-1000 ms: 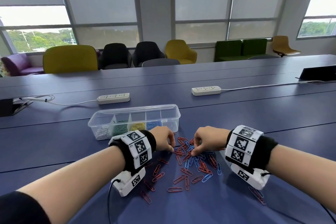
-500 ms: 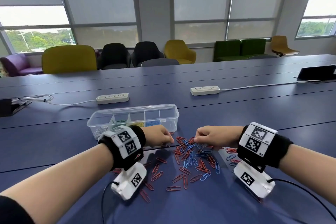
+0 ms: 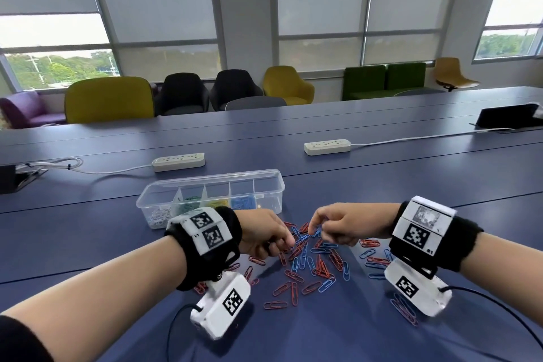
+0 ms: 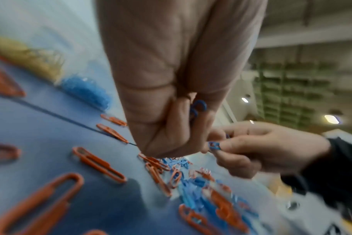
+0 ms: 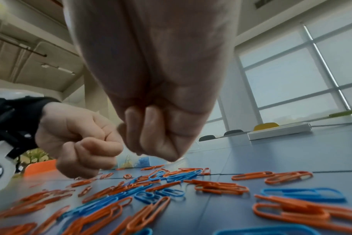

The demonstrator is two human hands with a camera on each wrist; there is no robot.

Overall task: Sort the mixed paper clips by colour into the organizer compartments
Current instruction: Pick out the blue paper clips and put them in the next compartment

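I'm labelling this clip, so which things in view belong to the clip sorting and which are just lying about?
Part of the job:
- loose paper clips
- clear organizer
- left hand, holding blue clips
- right hand, pinching a blue clip

Just lying about:
- two power strips
- chairs

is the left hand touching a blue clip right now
Touching. The left wrist view shows blue clips gripped inside the curled fingers of the left hand.

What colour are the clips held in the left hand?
Blue clips in the left hand; left wrist view shows it best.
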